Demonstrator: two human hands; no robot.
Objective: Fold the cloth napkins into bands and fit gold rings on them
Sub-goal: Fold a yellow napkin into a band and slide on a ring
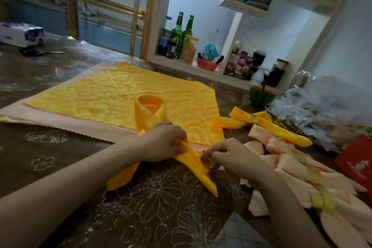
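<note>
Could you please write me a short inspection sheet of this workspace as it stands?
Surface: table under a glossy brown flowered cover.
Job's things: looped yellow band on a flat yellow napkin over a peach cloth; gold ring apparently around one tail; ringed peach napkins and a ringed yellow napkin at right.
Clutter: tissue pack and scissors far left; red box and plastic bags right.
Hands: left hand grips the band; right hand pinches the ring.
Cables: nothing seen.
Surroundings: white shelves with green bottles and jars.
</note>
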